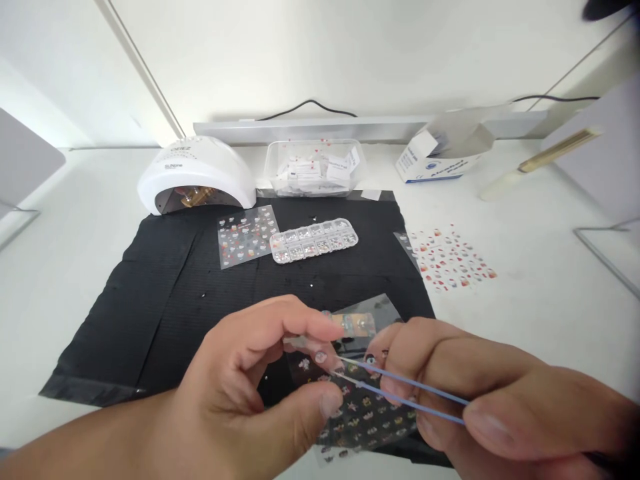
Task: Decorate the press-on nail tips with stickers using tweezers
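My left hand is curled around the left edge of a clear nail sticker sheet. Its thumb lies in front, and other fingertips show through the film from behind. Small, colourful cartoon stickers cover the sheet, with a tan and teal strip near its top. Blue tweezers are pinched in my right hand, their tips slightly apart and pointing left at the sheet near my left fingers. Some right fingers also reach the sheet's right edge. Whether a sticker sits between the tips is too small to tell.
A black mat covers the table. On or around it are a rhinestone case, another sticker sheet, a red-patterned sheet, a white nail lamp, a tub of packets, an alcohol pad box and a brush.
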Demonstrator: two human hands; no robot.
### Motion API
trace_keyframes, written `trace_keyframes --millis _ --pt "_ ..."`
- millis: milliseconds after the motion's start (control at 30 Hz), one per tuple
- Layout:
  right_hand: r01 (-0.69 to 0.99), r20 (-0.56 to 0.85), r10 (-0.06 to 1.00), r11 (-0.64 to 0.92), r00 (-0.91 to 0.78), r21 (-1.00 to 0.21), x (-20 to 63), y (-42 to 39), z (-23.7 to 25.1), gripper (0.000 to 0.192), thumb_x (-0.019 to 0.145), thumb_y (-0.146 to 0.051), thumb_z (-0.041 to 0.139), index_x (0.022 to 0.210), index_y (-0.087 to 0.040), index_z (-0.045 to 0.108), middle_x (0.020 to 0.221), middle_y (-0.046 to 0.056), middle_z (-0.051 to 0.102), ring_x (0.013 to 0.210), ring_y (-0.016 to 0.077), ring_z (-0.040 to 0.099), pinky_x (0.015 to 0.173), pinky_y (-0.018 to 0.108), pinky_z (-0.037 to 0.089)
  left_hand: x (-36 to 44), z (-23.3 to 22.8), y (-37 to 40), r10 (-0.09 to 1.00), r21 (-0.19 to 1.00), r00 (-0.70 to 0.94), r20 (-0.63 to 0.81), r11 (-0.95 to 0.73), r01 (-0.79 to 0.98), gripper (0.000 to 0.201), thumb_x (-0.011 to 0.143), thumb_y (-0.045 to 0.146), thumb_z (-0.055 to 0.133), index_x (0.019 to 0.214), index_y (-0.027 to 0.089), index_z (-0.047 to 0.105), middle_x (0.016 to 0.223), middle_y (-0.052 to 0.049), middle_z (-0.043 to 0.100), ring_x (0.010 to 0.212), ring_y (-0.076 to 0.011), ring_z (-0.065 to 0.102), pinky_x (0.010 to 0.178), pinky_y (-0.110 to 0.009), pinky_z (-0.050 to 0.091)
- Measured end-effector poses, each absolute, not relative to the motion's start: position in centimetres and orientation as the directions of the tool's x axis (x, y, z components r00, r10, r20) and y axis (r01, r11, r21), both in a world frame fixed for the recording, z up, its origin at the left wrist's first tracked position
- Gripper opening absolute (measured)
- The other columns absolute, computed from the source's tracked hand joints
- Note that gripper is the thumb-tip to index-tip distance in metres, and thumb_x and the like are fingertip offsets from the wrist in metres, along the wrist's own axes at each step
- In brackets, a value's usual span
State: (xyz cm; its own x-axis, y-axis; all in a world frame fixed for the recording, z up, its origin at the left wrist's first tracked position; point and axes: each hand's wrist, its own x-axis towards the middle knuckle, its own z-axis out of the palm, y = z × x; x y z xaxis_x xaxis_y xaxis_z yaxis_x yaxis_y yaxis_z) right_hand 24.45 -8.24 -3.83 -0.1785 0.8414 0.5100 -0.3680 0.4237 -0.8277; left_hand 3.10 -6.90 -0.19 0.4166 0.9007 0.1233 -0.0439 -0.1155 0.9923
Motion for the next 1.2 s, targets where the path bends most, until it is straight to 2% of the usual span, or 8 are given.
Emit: trace_keyframes --millis 167,333,533,833,967,1067,1200 --pt "-0.261 0.508 0.831 0.451 -0.228 -0.854 25.3 -7.7 -3.3 0.023 0.097 -0.036 0.053 0.111 -0.029 0.071 0.072 0.003 0.067 0.064 0.0212 0.065 0.067 0.045 0.056 2.7 0.2 -6.6 0.89 0.99 0.44 0.119 -0.138 0.01 0.038 0.083 0.003 0.066 0.112 0.027 0.068 0.091 0.0 0.064 0.077 -0.0104 0.062 0.068 -0.02 0.053" --pt "-0.256 0.507 0.814 0.446 -0.283 -0.858 25.5 -7.2 -2.4 0.021 0.097 -0.032 0.053 0.109 -0.029 0.07 0.063 -0.001 0.061 0.065 0.0201 0.067 0.066 0.042 0.059 2.1 0.3 -6.3 0.869 0.992 0.483 0.107 -0.123 0.002 0.037 0.086 0.005 0.066 0.114 0.03 0.069 0.095 -0.001 0.066 0.085 -0.013 0.064 0.074 -0.023 0.054" --pt "-0.248 0.531 0.786 0.471 -0.316 -0.846 25.6 -7.0 -2.4 0.019 0.097 -0.033 0.054 0.105 -0.027 0.07 0.067 0.0 0.062 0.068 0.019 0.068 0.065 0.04 0.061 2.0 0.4 -6.3 0.861 0.993 0.5 0.093 -0.114 0.011 0.038 0.087 0.007 0.067 0.113 0.034 0.07 0.095 -0.001 0.068 0.089 -0.0154 0.066 0.071 -0.023 0.054" --pt "-0.211 0.5 0.811 0.455 -0.302 -0.865 26.0 -7.2 -2.3 0.015 0.097 -0.029 0.056 0.1 -0.027 0.07 0.072 0.001 0.065 0.068 0.0198 0.068 0.065 0.042 0.059 1.3 0.4 -6.1 0.808 0.984 0.573 0.139 -0.177 0.011 0.044 0.089 0.005 0.064 0.123 0.033 0.064 0.103 -0.003 0.067 0.092 -0.0161 0.065 0.075 -0.025 0.056" --pt "-0.238 0.497 0.816 0.44 -0.297 -0.866 25.8 -7.4 -2.3 0.013 0.093 -0.022 0.062 0.1 -0.028 0.071 0.065 -0.001 0.062 0.064 0.0193 0.066 0.065 0.041 0.059 1.7 0.7 -5.8 0.824 0.957 0.539 0.174 -0.27 0.104 0.034 0.087 0.004 0.065 0.113 0.026 0.066 0.091 -0.002 0.066 0.084 -0.0142 0.065 0.072 -0.023 0.054" --pt "-0.258 0.498 0.822 0.436 -0.276 -0.863 25.8 -7.6 -2.8 0.017 0.096 -0.03 0.057 0.103 -0.028 0.072 0.064 0.0 0.062 0.064 0.0206 0.066 0.065 0.043 0.058 2.0 0.9 -5.6 0.832 0.924 0.52 0.194 -0.333 0.188 0.025 0.087 0.006 0.064 0.107 0.021 0.067 0.086 -0.003 0.066 0.076 -0.0135 0.064 0.066 -0.023 0.053" --pt "-0.311 0.496 0.838 0.42 -0.228 -0.852 25.7 -7.7 -3.8 0.024 0.097 -0.037 0.053 0.106 -0.026 0.073 0.07 0.003 0.066 0.063 0.0216 0.065 0.065 0.046 0.057 2.0 1.0 -5.8 0.833 0.892 0.504 0.227 -0.386 0.236 0.027 0.087 0.006 0.063 0.109 0.021 0.067 0.084 -0.002 0.066 0.071 -0.0116 0.063 0.061 -0.021 0.051"
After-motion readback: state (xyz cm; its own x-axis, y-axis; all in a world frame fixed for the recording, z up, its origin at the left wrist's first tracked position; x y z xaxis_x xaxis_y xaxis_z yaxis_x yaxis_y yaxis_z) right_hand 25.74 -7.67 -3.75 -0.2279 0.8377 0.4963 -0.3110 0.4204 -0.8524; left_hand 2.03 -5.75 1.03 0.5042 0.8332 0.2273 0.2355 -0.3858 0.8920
